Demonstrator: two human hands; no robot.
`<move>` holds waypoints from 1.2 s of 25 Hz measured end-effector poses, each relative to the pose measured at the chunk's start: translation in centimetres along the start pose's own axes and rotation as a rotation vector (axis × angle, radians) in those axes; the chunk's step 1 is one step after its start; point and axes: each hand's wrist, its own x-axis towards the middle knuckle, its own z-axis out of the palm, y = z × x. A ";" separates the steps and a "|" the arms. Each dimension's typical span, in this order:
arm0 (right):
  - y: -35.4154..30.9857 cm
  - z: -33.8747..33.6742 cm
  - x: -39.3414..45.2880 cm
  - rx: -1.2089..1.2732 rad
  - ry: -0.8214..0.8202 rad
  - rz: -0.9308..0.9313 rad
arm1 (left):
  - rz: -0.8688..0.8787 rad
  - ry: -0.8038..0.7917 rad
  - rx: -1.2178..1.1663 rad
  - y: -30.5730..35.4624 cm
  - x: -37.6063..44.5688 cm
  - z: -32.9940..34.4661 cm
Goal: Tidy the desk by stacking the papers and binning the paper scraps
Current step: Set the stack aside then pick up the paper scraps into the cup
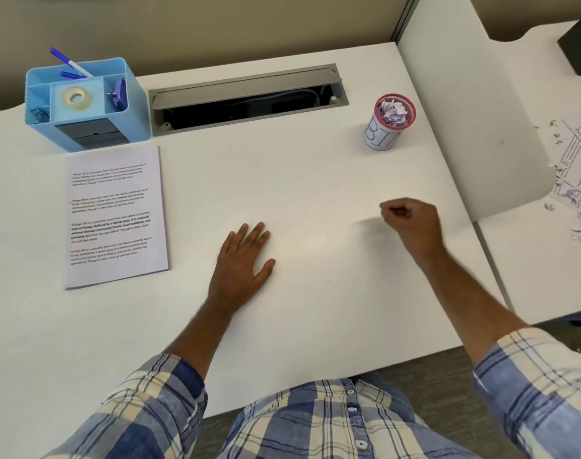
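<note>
Head view shows the right hand (pixel 411 223) with its fingers (pixel 395 212) curled in; whether they pinch a small scrap I cannot tell, because this part is blurred. The left hand (pixel 242 256) lies flat on the desk (pixel 315 180), fingers straight and a little spread, holding nothing.

Beyond the right fingers, well apart, stands the small bin (pixel 387 125) with crumpled scraps (pixel 395 112) already filling its mouth. To the left of the left fingers, near but not touching, lie the papers (pixel 115 217) in one neat stack, just below a blue organizer (pixel 83 104).

I judge the task nearly finished. Paper sheets are light, thin and bend easily; it is best to take them at an edge with the thumb under. Scraps are very light and soft, so a gentle pinch is enough, and they should be pressed into the full bin or they may fall out.
</note>
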 end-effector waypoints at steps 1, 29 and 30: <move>-1.1 -0.7 1.7 0.003 0.037 -0.016 | -0.002 -0.006 -0.002 0.1 0.0 -0.1; -9.3 -3.0 19.3 -0.364 0.112 -0.249 | 0.025 0.048 0.016 0.3 0.3 0.0; -9.2 -2.8 19.1 -0.430 0.107 -0.280 | 0.024 0.048 0.016 0.3 0.3 0.0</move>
